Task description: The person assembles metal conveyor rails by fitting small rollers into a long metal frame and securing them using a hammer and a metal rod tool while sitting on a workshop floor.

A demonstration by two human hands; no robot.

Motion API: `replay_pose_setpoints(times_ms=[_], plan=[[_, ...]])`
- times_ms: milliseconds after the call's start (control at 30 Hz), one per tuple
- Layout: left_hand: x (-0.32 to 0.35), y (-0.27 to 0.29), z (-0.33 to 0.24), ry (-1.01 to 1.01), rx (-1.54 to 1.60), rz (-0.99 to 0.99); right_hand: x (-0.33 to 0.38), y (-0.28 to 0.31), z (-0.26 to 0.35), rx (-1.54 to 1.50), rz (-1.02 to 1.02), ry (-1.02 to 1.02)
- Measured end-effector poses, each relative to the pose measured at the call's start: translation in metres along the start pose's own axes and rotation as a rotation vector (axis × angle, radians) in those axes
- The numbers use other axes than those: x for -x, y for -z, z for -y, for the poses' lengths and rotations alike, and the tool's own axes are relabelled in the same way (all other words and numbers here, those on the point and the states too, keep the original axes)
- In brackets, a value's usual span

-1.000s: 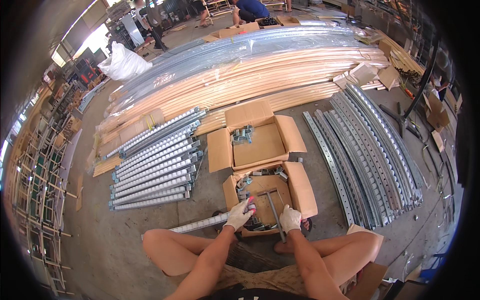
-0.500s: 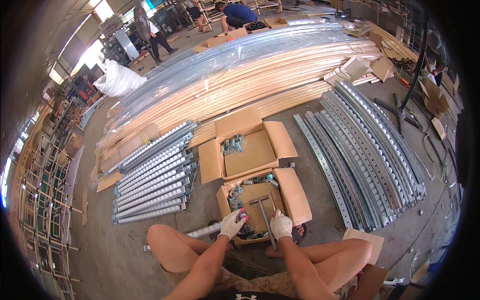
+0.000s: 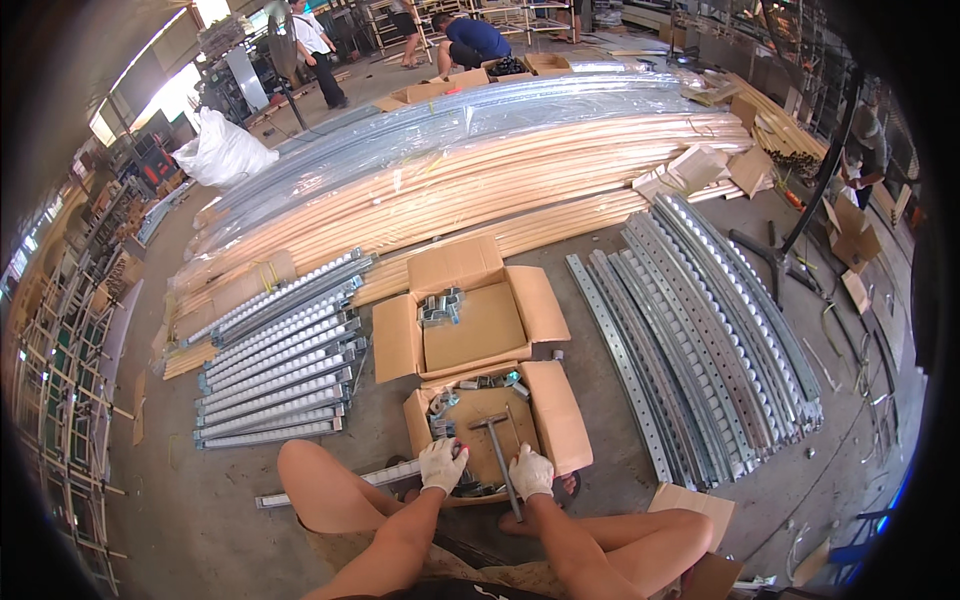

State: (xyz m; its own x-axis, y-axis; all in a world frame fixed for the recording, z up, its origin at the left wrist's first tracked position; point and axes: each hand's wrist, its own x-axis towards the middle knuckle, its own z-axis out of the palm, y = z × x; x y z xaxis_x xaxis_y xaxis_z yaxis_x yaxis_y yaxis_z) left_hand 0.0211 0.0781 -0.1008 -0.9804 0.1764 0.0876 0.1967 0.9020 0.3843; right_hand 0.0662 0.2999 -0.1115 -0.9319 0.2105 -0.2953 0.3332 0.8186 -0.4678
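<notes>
My left hand (image 3: 441, 467), in a pale work glove, is closed at the left edge of the nearer cardboard box (image 3: 565, 425). A small dark and reddish piece shows at its fingertips, too small to name. My gloved right hand (image 3: 531, 473) is closed around a thin, straight rod (image 3: 511, 425) that points up and away over the box. Just left of that hand a hammer (image 3: 500, 452) lies across the box, its head inside and its handle over the near edge. Small metal brackets (image 3: 441, 405) lie along the box's inner sides. A white roller rail (image 3: 385, 475) runs beside my left hand.
A second open box (image 3: 475, 345) with a few brackets adjoins the far side. Roller rails (image 3: 275, 375) lie stacked at left, metal rails (image 3: 690, 340) at right. Wrapped pipes (image 3: 450, 170) stretch across behind. A stand's black pole (image 3: 822, 180) rises at right. Other people work farther back.
The whole view has shifted, so things sit lower and farther left. My left hand has turned slightly, and less of the reddish piece shows. My right hand stays beside the hammer.
</notes>
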Motion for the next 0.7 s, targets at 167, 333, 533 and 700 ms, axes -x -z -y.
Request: replay_pose_setpoints(times_ms=[167,333,533,700], plan=[[-0.002,-0.003,-0.003,0.033,-0.008,-0.007,-0.001,-0.002,-0.001,0.029,0.008,0.004],[0.002,-0.009,0.002,0.000,-0.011,-0.103,0.003,-0.001,0.003,0.055,0.008,-0.025],[-0.010,0.003,0.011,-0.145,-0.012,0.047,-0.002,-0.001,0.006,0.130,0.013,-0.052],[-0.029,0.009,0.040,-0.349,0.003,0.145,-0.001,0.000,0.014,0.157,0.031,-0.053]])
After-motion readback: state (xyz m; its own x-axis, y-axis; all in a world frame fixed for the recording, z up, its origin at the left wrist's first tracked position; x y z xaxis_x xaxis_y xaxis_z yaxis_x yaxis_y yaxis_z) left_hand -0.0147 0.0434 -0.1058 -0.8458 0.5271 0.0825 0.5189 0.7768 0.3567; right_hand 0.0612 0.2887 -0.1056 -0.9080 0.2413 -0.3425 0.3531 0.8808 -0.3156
